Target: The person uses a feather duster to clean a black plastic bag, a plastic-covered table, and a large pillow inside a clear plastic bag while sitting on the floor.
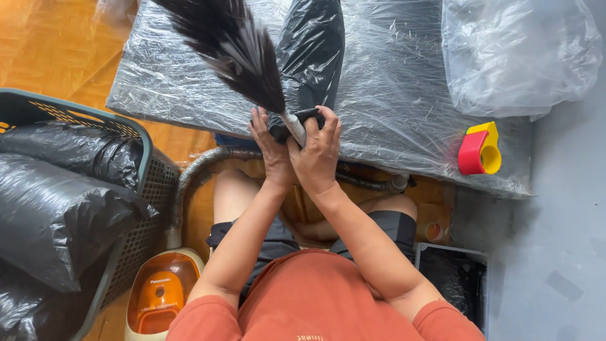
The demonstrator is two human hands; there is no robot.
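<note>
A dark feather duster (pixel 237 47) with white-tipped plumes points up and left over a plastic-wrapped table (pixel 391 95). Its pale handle runs down between my hands. My left hand (pixel 273 148) and my right hand (pixel 315 151) are both closed around the handle and around the mouth of a black plastic bag (pixel 312 53) that lies on the table behind the duster. The bag's lower edge is bunched under my fingers.
A dark basket (pixel 136 189) full of black bags stands at the left. An orange vacuum cleaner (pixel 161 293) with a grey hose sits by my left knee. A red and yellow tape dispenser (pixel 480 150) and a clear plastic bag (pixel 517 53) lie on the table's right.
</note>
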